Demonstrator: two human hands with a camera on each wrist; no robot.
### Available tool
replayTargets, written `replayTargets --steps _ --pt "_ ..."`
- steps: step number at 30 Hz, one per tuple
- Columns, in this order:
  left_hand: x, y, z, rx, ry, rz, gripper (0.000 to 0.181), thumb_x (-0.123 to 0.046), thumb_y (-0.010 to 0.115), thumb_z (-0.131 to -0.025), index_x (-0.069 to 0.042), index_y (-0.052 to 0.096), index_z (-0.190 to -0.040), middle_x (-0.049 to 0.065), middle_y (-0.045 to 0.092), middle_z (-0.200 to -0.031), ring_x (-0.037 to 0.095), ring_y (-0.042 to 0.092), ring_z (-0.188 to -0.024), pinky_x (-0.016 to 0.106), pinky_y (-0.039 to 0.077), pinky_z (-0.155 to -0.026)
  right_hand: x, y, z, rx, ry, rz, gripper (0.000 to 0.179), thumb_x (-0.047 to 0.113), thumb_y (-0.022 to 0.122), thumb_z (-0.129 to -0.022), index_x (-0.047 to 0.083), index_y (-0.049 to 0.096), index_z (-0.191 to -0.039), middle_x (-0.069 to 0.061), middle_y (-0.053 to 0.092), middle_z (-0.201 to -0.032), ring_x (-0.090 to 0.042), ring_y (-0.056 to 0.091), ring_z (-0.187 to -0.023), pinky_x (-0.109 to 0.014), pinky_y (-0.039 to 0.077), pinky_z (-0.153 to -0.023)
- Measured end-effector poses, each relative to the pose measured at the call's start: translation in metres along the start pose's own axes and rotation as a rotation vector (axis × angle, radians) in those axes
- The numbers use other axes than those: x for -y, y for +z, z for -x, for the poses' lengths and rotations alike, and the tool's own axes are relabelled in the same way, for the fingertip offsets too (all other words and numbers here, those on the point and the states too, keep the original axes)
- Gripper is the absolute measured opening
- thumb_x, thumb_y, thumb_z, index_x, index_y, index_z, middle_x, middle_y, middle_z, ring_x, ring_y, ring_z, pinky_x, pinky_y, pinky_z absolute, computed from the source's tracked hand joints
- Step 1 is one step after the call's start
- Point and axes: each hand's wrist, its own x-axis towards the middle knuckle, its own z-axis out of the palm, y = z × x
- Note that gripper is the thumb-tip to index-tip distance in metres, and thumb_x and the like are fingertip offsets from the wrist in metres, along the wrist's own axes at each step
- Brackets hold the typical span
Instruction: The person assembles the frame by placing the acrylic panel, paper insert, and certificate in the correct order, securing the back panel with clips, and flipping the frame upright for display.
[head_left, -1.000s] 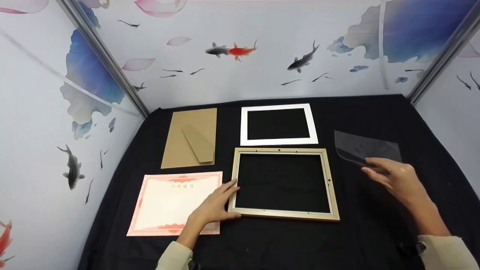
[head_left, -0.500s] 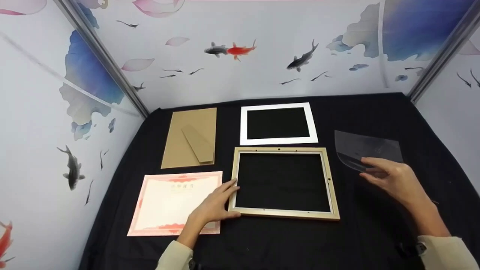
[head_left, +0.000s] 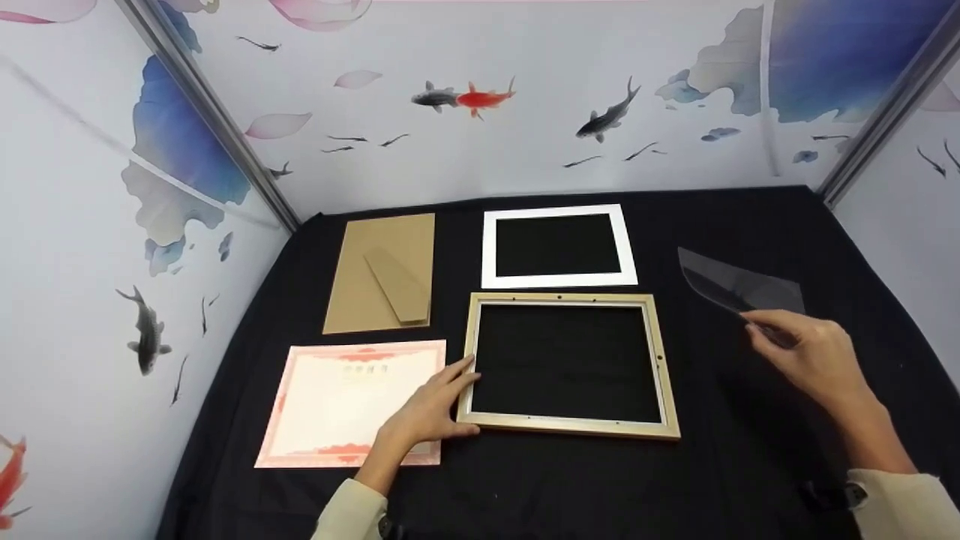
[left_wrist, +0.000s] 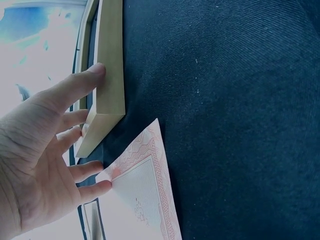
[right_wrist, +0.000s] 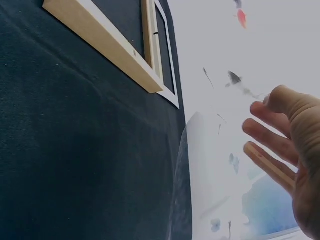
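A wooden picture frame (head_left: 562,425) lies near the middle of the black cloth. My left hand (head_left: 424,412) grips its near left corner, thumb on the near edge and fingers on the left side, as the left wrist view also shows on the frame (left_wrist: 109,50). Under that wrist lies a pink-bordered certificate (head_left: 337,405). My right hand (head_left: 814,352) pinches the near edge of a clear sheet (head_left: 742,281), thumb against fingers, to the right of the frame. The sheet is tilted and bowed along its left edge. In the right wrist view the sheet (right_wrist: 197,150) is barely visible.
Behind the frame lies a white mat (head_left: 559,281). A brown backing board (head_left: 367,232) with a stand flap (head_left: 401,296) sits at the back left. Printed wall panels (head_left: 480,165) enclose the black-covered table (head_left: 570,480) at the back and both sides.
My right hand has shifted slightly right, and the clear sheet's left corner has swung up and right as the sheet tilts more steeply. My left hand stays on the frame's corner.
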Motion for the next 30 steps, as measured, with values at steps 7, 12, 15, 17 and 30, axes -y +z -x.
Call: replayTargets --steps 7,12,15,17,30 --pt "-0.001 0.002 0.001 0.014 0.002 -0.014 0.1 -0.033 0.09 -0.078 0.001 0.035 -0.155 0.015 0.022 -0.165 0.034 0.029 -0.146 0.049 0.03 -0.114 0.003 -0.016 -0.017 -0.206 -0.035 0.092 0.038 0.032 0.057 -0.096 0.001 0.079 -0.097 -0.012 0.075 -0.088 -0.03 0.064 -0.067 -0.003 0.036 -0.082" --pt "-0.001 0.005 0.001 0.022 -0.017 -0.029 0.112 -0.037 0.089 -0.078 0.0 0.023 -0.16 0.015 0.017 -0.166 0.033 0.026 -0.148 0.052 0.032 -0.113 0.01 -0.043 -0.04 -0.367 0.052 0.066 0.026 0.017 0.064 -0.091 -0.006 0.076 -0.093 -0.021 0.073 -0.088 0.007 0.064 -0.089 -0.003 0.036 -0.086" --pt "-0.001 0.006 0.002 0.037 -0.032 -0.026 0.116 -0.041 0.089 -0.078 -0.001 0.018 -0.161 0.015 0.013 -0.167 0.035 0.025 -0.148 0.054 0.032 -0.112 0.006 -0.06 -0.047 -0.408 0.183 -0.083 0.015 0.001 0.067 -0.09 -0.01 0.075 -0.096 -0.012 0.076 -0.094 0.013 0.061 -0.093 -0.006 0.043 -0.082" --pt "-0.002 0.005 0.002 0.048 -0.041 -0.016 0.118 -0.044 0.089 -0.077 0.0 0.017 -0.161 0.015 0.011 -0.168 0.036 0.024 -0.148 0.056 0.031 -0.112 0.0 -0.07 -0.049 -0.403 0.291 -0.196 0.015 -0.007 0.064 -0.092 -0.01 0.075 -0.101 0.0 0.076 -0.096 0.008 0.064 -0.088 -0.008 0.046 -0.079" --pt "0.004 -0.002 0.002 0.098 -0.012 0.011 0.124 -0.025 0.097 -0.07 0.002 0.017 -0.16 0.015 0.01 -0.168 0.034 0.024 -0.148 0.049 0.029 -0.115 -0.019 -0.064 -0.025 -0.527 0.402 -1.07 0.019 -0.02 0.053 -0.094 -0.031 0.055 -0.109 -0.024 0.072 -0.101 -0.024 0.073 -0.079 -0.023 0.056 -0.068"
